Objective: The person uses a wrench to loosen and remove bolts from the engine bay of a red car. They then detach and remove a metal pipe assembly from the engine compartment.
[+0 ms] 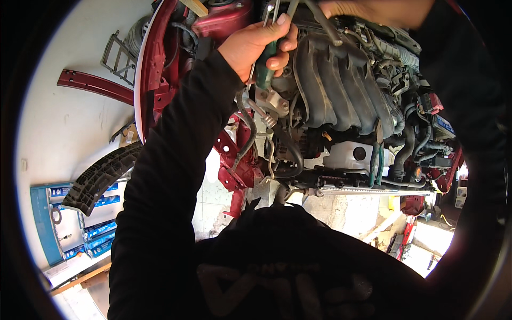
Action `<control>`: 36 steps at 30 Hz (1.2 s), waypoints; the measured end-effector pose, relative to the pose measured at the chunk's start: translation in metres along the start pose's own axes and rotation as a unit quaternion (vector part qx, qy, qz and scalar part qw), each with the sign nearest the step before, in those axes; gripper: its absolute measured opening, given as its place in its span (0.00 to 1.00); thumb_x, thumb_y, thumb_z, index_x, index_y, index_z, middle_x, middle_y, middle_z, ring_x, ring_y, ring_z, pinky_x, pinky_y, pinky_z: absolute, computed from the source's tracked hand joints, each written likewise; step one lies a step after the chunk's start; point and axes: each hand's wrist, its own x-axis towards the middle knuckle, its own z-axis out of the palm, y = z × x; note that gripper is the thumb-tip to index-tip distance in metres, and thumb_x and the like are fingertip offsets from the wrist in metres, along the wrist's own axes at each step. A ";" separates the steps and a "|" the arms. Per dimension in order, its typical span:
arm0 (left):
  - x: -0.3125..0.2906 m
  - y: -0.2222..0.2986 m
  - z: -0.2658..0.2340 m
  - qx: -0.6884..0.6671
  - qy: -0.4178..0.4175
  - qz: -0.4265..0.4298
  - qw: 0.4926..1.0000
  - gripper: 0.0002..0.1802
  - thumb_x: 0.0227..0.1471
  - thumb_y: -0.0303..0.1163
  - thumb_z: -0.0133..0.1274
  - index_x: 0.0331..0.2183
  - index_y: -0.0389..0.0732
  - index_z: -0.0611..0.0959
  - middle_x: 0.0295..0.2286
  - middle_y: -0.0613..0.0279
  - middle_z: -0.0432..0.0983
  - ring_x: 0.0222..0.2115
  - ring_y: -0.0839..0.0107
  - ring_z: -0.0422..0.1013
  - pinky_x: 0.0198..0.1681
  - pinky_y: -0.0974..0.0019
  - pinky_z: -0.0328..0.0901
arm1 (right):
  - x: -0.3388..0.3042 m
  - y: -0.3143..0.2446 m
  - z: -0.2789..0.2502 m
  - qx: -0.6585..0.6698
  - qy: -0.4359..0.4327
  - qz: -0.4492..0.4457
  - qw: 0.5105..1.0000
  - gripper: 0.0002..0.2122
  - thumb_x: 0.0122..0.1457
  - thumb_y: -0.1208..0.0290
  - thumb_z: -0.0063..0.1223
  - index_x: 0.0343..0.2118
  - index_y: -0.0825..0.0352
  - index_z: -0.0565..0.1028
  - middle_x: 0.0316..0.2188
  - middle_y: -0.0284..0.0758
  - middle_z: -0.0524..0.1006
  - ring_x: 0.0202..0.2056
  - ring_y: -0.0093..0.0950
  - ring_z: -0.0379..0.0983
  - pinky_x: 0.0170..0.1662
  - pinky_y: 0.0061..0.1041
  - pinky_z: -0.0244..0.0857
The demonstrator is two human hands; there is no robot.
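High in the head view, my left hand (261,45) is closed around a dark green handle (265,72), which looks like a screwdriver's. A slim shiny metal tool (252,73) is in the same grip, its ends showing above and below the fingers. My right hand (368,12) reaches in at the top edge, over the back of the engine, near a dark hose (325,24). Its fingers are partly cut off by the edge, so their grip is unclear. Just below and between the hands lies the black ribbed intake manifold (341,85).
Green-handled pliers (376,160) rest at the engine's front, beside a white reservoir (349,156). The radiator's top edge (368,190) runs along the near side. Red body panels (157,69) stand left; a black plastic part (101,173) leans by a blue shelf (45,224) with boxes.
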 end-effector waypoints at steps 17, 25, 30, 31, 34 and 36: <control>0.001 -0.004 0.022 -0.066 0.162 -0.047 0.983 0.26 0.71 0.61 0.50 0.39 0.46 0.80 0.30 0.71 0.73 0.19 0.75 0.67 0.27 0.62 0.68 | 0.004 0.007 -0.009 -0.029 0.035 -0.083 0.996 0.20 0.63 0.73 0.60 0.57 0.74 0.77 0.58 0.50 0.79 0.61 0.50 0.73 0.65 0.45 0.67; -0.009 -0.012 0.027 -0.129 0.171 -0.007 0.977 0.22 0.73 0.56 0.49 0.44 0.47 0.79 0.35 0.70 0.75 0.22 0.74 0.69 0.30 0.60 0.69 | 0.008 0.032 -0.005 -0.072 0.018 -0.209 0.975 0.19 0.58 0.65 0.66 0.47 0.74 0.80 0.47 0.54 0.80 0.52 0.54 0.76 0.57 0.47 0.70; -0.018 -0.020 0.054 -0.075 0.267 0.064 0.959 0.29 0.69 0.61 0.53 0.52 0.45 0.82 0.37 0.72 0.79 0.23 0.78 0.68 0.29 0.65 0.68 | 0.016 0.024 0.010 -0.135 0.044 -0.096 0.985 0.16 0.62 0.59 0.62 0.34 0.72 0.83 0.28 0.51 0.81 0.35 0.55 0.79 0.40 0.49 0.72; -0.018 -0.020 0.059 -0.067 0.268 0.081 0.958 0.30 0.68 0.62 0.53 0.53 0.45 0.82 0.37 0.73 0.79 0.23 0.79 0.68 0.28 0.66 0.68 | 0.015 0.019 0.015 -0.133 0.038 -0.034 0.990 0.17 0.64 0.58 0.60 0.36 0.72 0.84 0.30 0.51 0.82 0.36 0.55 0.80 0.42 0.48 0.73; -0.023 -0.014 0.075 -0.082 0.288 0.155 0.941 0.36 0.63 0.71 0.53 0.52 0.49 0.83 0.39 0.78 0.80 0.21 0.81 0.66 0.27 0.69 0.66 | 0.015 0.003 0.028 -0.101 0.010 0.167 0.981 0.21 0.69 0.54 0.54 0.42 0.71 0.85 0.35 0.51 0.85 0.39 0.53 0.83 0.45 0.47 0.75; -0.030 0.002 0.081 -0.158 0.281 0.167 0.932 0.26 0.64 0.59 0.59 0.45 0.45 0.86 0.35 0.66 0.84 0.20 0.70 0.70 0.26 0.62 0.68 | 0.028 0.001 0.036 0.039 0.039 0.205 0.977 0.23 0.71 0.52 0.52 0.44 0.71 0.85 0.38 0.52 0.85 0.41 0.51 0.84 0.48 0.47 0.75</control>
